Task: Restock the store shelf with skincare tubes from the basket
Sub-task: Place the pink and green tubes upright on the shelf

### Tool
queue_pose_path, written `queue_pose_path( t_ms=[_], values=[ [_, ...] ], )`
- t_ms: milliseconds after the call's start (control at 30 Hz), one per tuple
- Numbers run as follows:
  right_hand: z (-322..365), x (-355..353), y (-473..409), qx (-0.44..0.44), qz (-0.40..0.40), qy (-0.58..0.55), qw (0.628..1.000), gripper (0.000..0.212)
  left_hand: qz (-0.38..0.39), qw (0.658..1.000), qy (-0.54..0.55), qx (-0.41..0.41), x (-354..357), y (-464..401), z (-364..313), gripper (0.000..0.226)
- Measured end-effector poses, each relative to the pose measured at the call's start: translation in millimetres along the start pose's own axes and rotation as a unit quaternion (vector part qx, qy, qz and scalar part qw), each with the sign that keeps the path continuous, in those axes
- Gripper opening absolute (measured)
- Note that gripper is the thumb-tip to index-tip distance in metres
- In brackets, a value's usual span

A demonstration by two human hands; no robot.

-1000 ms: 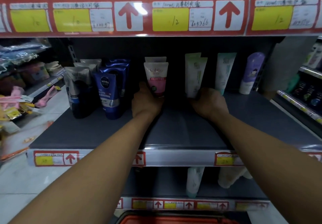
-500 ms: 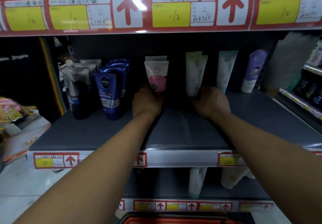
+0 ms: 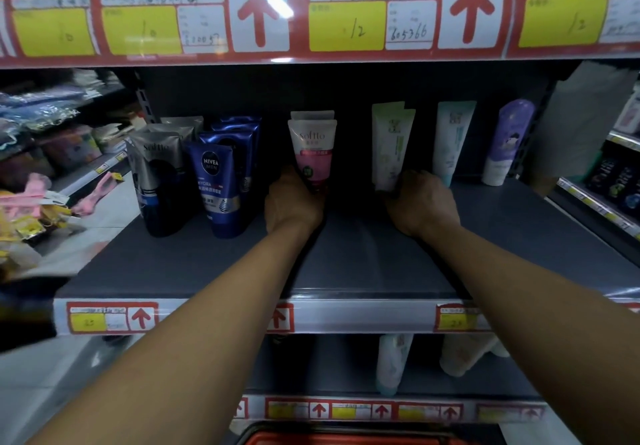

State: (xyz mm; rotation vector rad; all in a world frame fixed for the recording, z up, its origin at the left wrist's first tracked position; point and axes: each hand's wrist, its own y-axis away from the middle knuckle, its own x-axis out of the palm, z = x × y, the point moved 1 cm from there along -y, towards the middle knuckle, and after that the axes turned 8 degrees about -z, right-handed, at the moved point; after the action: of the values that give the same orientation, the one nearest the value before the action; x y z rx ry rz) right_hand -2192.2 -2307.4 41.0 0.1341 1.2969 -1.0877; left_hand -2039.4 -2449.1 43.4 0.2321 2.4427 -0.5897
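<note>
Hidden: fingertips of both hands lie behind the tube bases; basket (image 3: 346,439) cut off at bottom edge, only its red rim shows
Left hand (image 3: 294,202): centre frame, fingers curled round the foot of the pink tube (image 3: 313,153)
Right hand (image 3: 420,202): right of centre, gripping the base of the green tube (image 3: 391,146)
Tubes: both mid-frame on the shelf (image 3: 346,264), upright, long axis vertical, crimped ends up, caps down
Left of frame: Nivea tube (image 3: 218,185) stands apart from the hands

Pink-white tube (image 3: 312,153); pale green tube (image 3: 391,146); navy tube (image 3: 216,185); lilac bottle (image 3: 507,139); red-yellow labels (image 3: 346,23).
</note>
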Motion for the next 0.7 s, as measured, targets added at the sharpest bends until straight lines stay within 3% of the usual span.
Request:
queue_pose_path(
  t_ms=[200, 433, 533, 700],
  values=[
    [-1.5, 2.1, -1.2, 0.001, 0.000, -0.002, 1.000, 0.052, 0.003, 1.000, 0.003, -0.001, 1.8, -1.9, 1.3, 0.055],
    [-6.9, -3.7, -3.4, 0.039, 0.041, -0.068, 0.996, 0.072, -0.023, 0.999, -0.035, -0.001, 1.7, -1.4, 2.4, 0.070],
    [-9.5, -8.6, 0.0, 0.026, 0.052, -0.078, 0.995, 0.066, -0.040, 0.997, -0.059, 0.008, -3.8, 3.8, 1.8, 0.075],
    [-9.0, -21.1, 15.3, -0.008, 0.056, -0.060, 0.997, 0.057, -0.020, 0.994, -0.091, 0.052, -12.1, 16.1, 3.3, 0.049]
  ],
)
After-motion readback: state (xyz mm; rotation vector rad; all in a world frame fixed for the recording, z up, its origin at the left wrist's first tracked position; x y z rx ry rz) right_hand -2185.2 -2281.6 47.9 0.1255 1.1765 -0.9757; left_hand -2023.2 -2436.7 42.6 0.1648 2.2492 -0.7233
